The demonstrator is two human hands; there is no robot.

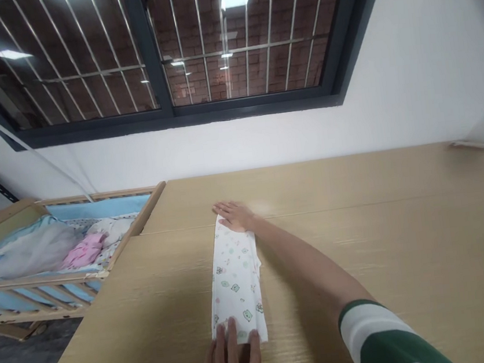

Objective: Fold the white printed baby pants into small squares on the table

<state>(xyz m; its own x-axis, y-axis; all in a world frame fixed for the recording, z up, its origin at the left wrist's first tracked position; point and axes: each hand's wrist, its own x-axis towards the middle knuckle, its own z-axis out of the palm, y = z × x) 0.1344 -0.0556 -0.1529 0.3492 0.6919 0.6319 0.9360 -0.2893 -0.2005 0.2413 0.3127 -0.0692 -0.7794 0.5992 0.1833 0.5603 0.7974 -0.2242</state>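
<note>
A white cloth (235, 281) with small green and pink prints lies on the wooden table (343, 269), folded into a long narrow strip that points away from me. Across its far end, my right hand (235, 216) rests flat with the fingers stretched to the left. My left hand (232, 360) is at the near end, its fingers spread and their tips on the cloth's edge. Neither hand grips the fabric. Part of the left hand is cut off by the bottom of the view.
To the left stands a wooden crib (67, 278) with blue lining, holding pink clothing (84, 250) and a pale bundle (35, 249). A white wall (238, 144) with a dark-framed barred window (173, 116) rises behind the table. A small flat object (469, 145) lies at the back right.
</note>
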